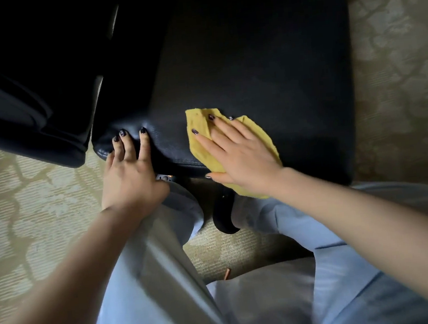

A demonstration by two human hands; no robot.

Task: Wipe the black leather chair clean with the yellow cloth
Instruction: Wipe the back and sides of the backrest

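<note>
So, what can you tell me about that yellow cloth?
The yellow cloth is a thin, soft-looking rag with uneven edges. It lies on the front of the black leather chair seat, its near end hanging over the edge. The right hand presses it with spread, straight fingers, covering its middle. The left hand rests apart from it.

One chair [262,52], one cloth [199,118], two hands [128,180] [243,156].

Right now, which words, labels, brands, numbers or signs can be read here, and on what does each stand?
None can be read.
The black leather chair, the yellow cloth under the right hand and the patterned carpet bear no writing.
The small metal part under the seat edge is too small to tell.
</note>
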